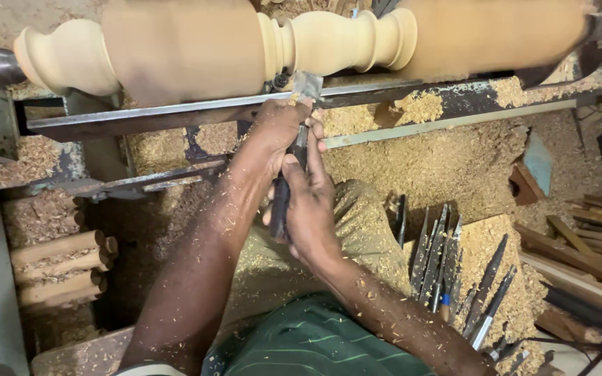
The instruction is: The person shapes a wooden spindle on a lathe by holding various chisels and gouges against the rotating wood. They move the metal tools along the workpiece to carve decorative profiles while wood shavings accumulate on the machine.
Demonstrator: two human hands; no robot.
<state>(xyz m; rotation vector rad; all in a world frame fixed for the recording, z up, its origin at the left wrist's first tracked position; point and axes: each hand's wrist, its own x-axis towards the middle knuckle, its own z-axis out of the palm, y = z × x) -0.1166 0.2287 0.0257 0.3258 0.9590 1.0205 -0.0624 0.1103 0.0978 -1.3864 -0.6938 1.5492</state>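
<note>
A long pale turned wood spindle (329,42) lay across the lathe above the metal tool rest (175,115). Sawdust (447,160) covered everything. A row of spare chisels (447,264) leaned at right. Both hands, close together, clamped 1 chisel (294,157): left hand (276,132) near the blade on the rest, right hand (311,212) around the dark handle.

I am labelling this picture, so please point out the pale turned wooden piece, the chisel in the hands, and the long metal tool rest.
pale turned wooden piece (329,42), head view, on its rounded bead.
chisel (307,85), head view, on its flat blade.
long metal tool rest (141,118), head view, on its bar.
</note>
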